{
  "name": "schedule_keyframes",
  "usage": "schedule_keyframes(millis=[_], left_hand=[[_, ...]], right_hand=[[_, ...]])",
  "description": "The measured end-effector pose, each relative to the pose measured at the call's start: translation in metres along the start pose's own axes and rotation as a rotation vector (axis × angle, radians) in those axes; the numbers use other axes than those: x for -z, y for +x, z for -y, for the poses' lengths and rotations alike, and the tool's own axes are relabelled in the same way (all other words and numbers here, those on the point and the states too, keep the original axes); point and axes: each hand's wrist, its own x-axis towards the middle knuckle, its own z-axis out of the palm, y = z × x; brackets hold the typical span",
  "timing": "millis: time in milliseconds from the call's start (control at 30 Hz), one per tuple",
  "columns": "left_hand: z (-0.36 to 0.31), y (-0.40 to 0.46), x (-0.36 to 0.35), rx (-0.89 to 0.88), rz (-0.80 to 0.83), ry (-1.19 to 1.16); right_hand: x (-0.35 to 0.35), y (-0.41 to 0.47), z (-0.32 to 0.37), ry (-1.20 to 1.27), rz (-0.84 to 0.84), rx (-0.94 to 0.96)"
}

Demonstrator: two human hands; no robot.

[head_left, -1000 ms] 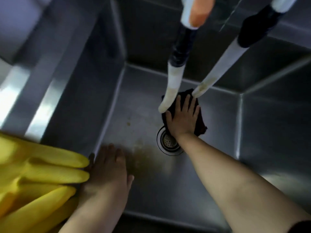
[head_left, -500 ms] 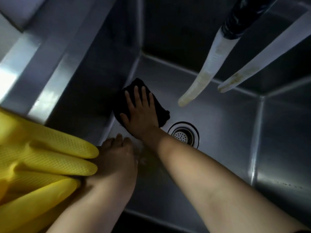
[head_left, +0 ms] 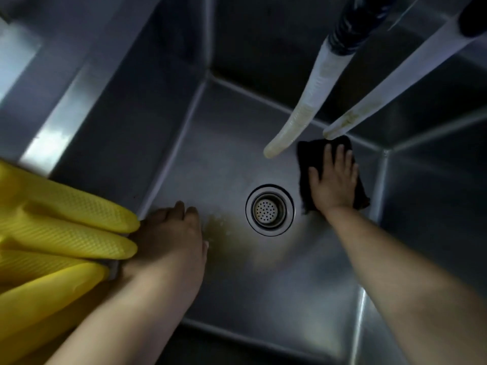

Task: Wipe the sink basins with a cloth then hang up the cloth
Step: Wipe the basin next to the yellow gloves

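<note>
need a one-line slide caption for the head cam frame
Right hand presses a dark cloth flat on the sink basin floor beside the drain; left hand rests near yellow rubber gloves.

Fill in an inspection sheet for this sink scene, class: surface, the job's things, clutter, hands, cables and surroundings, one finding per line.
Surface: steel sink basin, brownish stain on the floor left of the drain.
Job's things: dark cloth lies flat on the basin floor, right of the drain near the back corner.
Clutter: yellow rubber gloves draped over the left rim.
Hands: right hand presses the cloth with straight fingers; left hand rests on the basin's left edge beside the gloves.
Cables: nothing seen; two pale hoses hang over the basin.
Surroundings: steel ledge to the left.
</note>
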Motion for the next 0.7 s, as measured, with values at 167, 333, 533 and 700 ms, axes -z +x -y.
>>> schedule_keyframes(millis=[167, 333, 533, 700], left_hand=[[-0.003, 0.001, 0.003, -0.025, 0.027, -0.026], [-0.003, -0.001, 0.007, -0.043, 0.029, -0.007], [0.003, 0.008, 0.011, -0.076, 0.096, 0.019], [0.002, 0.008, 0.012, -0.088, 0.128, -0.019]], right_hand=[[0.006, 0.003, -0.03, 0.025, 0.01, -0.28], [0.008, 0.033, 0.028, 0.134, 0.035, -0.499], [0.013, 0.06, 0.137, 0.175, -0.033, -0.411], [0.012, 0.066, 0.212, 0.171, -0.021, -0.254]])
